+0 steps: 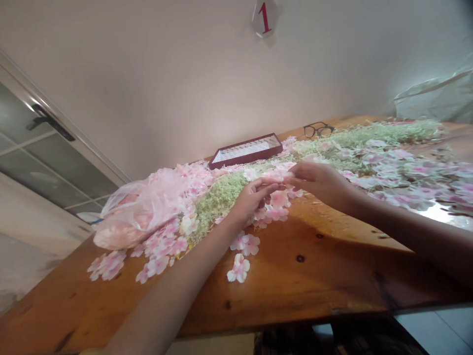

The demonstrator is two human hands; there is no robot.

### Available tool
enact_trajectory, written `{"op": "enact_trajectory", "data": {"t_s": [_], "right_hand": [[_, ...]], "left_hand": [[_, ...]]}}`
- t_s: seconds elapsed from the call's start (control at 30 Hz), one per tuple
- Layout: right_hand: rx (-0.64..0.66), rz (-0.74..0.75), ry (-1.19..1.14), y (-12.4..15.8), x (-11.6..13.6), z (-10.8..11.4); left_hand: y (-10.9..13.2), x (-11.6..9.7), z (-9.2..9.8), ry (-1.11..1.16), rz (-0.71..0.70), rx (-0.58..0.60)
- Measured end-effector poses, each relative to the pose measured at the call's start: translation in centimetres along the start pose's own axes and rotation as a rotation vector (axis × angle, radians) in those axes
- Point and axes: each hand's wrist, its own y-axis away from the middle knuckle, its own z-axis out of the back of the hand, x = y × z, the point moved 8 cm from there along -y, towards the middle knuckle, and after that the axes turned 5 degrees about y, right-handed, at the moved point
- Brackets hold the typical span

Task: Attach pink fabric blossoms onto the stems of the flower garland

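Right hand (320,183), palm down, fingertips drawn narrow against a scatter of pale pink artificial blossoms (279,199); whether anything is pinched there, impossible to tell. Just beside it, left hand (253,199), curled and narrow too, fingers reaching toward the right hand, nothing clearly held. Under and around both hands, more blossoms, heaped over a long strip of pale green shredded filler (218,199) on a knotty honey-brown wooden table (295,291). Apart on bare wood, toward the near edge, a lone pale pink blossom (239,267). Farther left, at the end of the strip, a bulging translucent pink plastic bag (136,212). Past the hands, a shallow dark red rectangular tray (246,151) with white rows inside, and black-framed glasses (319,129) near the far edge. Nothing solid between the hands and the blossoms. Higher up, a round tag with a red numeral 1 (264,18) on the pale wall.
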Motion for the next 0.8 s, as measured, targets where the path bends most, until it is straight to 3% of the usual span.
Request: {"op": "enact_trajectory", "data": {"t_s": [0.8], "right_hand": [[0.007, -0.006, 0.057, 0.08, -0.21, -0.30]], "left_hand": [[0.00, 0.56, 0.12, 0.038, -0.008, -0.047]]}}
